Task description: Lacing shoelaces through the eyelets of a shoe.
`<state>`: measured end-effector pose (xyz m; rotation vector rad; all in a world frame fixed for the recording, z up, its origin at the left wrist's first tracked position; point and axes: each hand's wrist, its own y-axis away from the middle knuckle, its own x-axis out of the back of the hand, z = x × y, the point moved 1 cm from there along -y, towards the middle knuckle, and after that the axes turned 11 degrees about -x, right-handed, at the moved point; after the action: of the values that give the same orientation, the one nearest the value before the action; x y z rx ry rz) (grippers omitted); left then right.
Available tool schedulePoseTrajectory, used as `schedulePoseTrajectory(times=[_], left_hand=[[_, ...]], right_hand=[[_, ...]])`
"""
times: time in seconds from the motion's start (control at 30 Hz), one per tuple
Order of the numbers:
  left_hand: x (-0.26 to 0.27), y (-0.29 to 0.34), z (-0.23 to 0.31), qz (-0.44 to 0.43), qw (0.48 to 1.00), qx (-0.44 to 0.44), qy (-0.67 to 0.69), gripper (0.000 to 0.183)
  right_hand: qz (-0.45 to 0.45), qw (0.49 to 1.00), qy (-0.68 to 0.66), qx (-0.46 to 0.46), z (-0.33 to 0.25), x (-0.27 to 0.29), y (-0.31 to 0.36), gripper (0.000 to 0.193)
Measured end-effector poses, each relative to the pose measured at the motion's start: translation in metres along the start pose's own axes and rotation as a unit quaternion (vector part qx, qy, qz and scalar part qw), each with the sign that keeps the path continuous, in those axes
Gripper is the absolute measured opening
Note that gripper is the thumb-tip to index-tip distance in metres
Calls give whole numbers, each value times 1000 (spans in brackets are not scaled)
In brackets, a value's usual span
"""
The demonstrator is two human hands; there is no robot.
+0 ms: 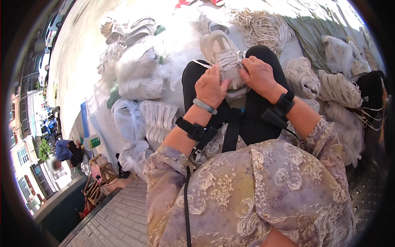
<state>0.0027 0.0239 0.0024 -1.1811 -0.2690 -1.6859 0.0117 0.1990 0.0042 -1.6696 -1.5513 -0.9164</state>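
Observation:
A pale grey-beige shoe upper (220,46) rests between my knees, its toe pointing away from me. White lace (228,60) runs in rows across its front. At its left edge, my left hand (211,87) is closed in a pinch on the lace, a loose piece of which sticks out to the left over my knee. My right hand (258,75) is at the right edge, thumb against the upper and fingers curled in on the lace there. The fingertips of both hands are partly hidden.
A big bundle of white laces (265,29) lies beyond my right knee. Stacked shoe uppers (158,117) and clear plastic bags (128,115) sit on the left; more stacked uppers (339,89) lie on the right. Another person (70,152) is at the far left, near a wooden chair (96,175).

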Motion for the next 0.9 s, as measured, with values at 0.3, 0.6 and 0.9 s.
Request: schedulePoseTrajectory(times=[0.3, 0.6, 0.9], left_hand=[[-1, 1, -5, -33, 985, 141, 89, 24], [-2, 2, -21, -14, 968, 165, 189, 25], [-11, 5, -22, 16, 989, 71, 132, 23]], right_hand=[[48, 977, -15, 207, -21, -6, -1, 4], [54, 980, 24, 191, -33, -27, -15, 4], [92, 951, 58, 288, -28, -14, -16, 4]])
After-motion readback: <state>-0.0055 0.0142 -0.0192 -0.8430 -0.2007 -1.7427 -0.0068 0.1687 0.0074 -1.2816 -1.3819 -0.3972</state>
